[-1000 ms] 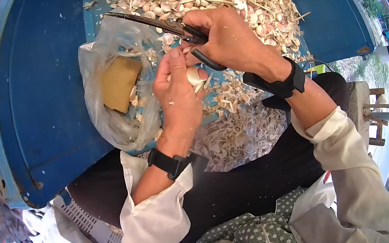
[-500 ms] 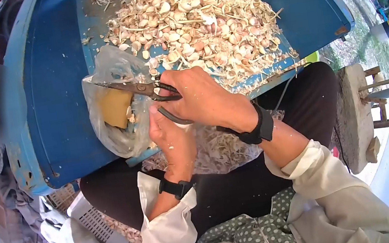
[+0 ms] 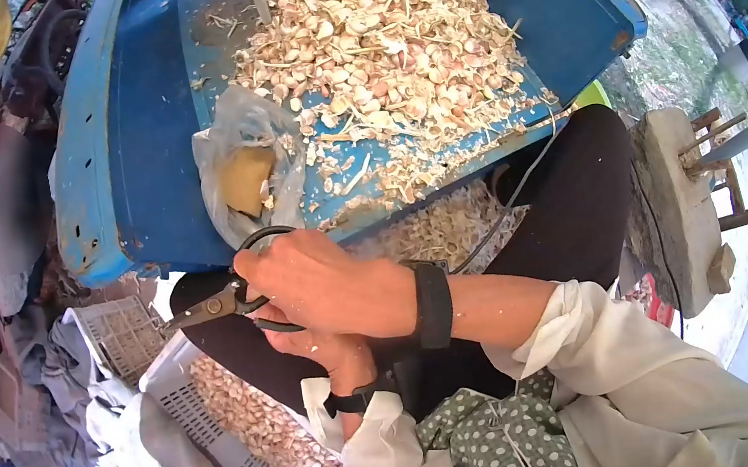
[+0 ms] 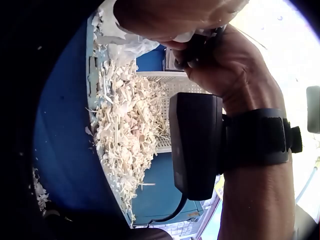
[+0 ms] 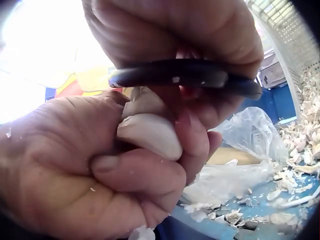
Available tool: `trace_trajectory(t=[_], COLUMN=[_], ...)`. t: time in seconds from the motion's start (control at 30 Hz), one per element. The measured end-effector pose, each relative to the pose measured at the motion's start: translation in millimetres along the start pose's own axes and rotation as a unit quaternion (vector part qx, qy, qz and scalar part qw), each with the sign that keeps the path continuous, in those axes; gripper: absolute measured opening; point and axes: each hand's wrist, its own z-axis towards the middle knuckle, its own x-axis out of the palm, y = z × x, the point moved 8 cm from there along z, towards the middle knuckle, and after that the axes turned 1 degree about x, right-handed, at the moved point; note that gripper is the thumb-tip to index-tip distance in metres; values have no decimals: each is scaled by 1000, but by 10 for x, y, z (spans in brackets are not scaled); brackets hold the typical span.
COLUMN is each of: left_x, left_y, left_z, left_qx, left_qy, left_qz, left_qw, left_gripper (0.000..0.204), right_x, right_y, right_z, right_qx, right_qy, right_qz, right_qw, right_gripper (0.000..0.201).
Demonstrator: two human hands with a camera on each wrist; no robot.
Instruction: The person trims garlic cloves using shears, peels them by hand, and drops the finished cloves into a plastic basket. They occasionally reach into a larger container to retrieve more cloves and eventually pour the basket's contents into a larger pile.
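Observation:
Black-handled scissors [image 3: 220, 305] hang in my right hand [image 3: 333, 283], whose fingers curl round the handles, blades toward the left. Partly under it in the head view is my left hand [image 3: 339, 355]. In the right wrist view my left hand [image 5: 100, 175] curls its fingers round white garlic cloves [image 5: 150, 135], and my right hand [image 5: 175, 30] is right above, touching them near the dark handle [image 5: 175, 74]. Both hands are over the lap, above a crate of cloves [image 3: 246, 412].
A blue metal table [image 3: 158, 150] bears a heap of garlic cloves and peel [image 3: 385, 48]. On its near left part lies a clear bag [image 3: 225, 144] with a yellowish block. A wooden stool [image 3: 681, 217] stands at the right, a woven basket [image 3: 123, 334] at the left.
Both hands and the scissors have moved from over the table's front to the lap at the left. The view has shifted, and more of the clove crate shows.

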Motion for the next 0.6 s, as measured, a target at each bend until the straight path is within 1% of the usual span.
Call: trace_trajectory(t=[0.03,0.07,0.1,0.13,0.2,0.23,0.3,0.33,0.4,0.43,0.5,0.53,0.57,0.6], left_x=[-257,-456,-453,-739,-1120,-1289,-1729,-1788,-1987,-2077,-2287,-2395,-2497,-2624], left_y=[-185,-282,-259,-477,-716,-844,-1181,-1212,-1371,-1426,-1549,-1620,-1679,-1752], left_z=[-92,-248,-130,-255,-358,-417,-657,-661,-640,-623,-650,-650,-639,-606], left_qx=[6,14,18,22,35,42,60,68,82,89,106,115,124,132], left_qy=[-12,-24,-37,-50,-74,-87,-112,-127,-155,-169,-207,-226,-244,-259], left_qz=[10,20,32,44,69,85,116,133,165,178,202,213,223,232], left_qw=[1000,999,999,997,994,992,985,981,971,965,951,944,936,928], left_gripper=[29,29,30,30,30,31,31,31,32,32,33,33,33,34], right_x=[78,100,133,241,454,585,682,849,1099,1285,1906,1982,2065,1917], right_y=[222,438,636,726,1001,1114,1372,1479,1577,1590,1666,1684,1669,1634], right_z=[38,52,43,53,81,32,-180,-252,-358,-398,-491,-549,-579,-567], right_qx=[-32,-66,-98,-95,-158,-158,-198,-198,-173,-172,-172,-150,-153,-191], right_qy=[5,-11,-28,-25,-1,-1,-125,-124,-151,-149,20,-3,4,-45], right_qz=[16,-2,-18,-18,52,55,142,147,268,270,306,279,282,243], right_qw=[999,998,995,995,986,986,962,961,936,936,936,948,947,950], right_gripper=[26,26,27,27,29,29,33,33,37,37,38,31,31,25])
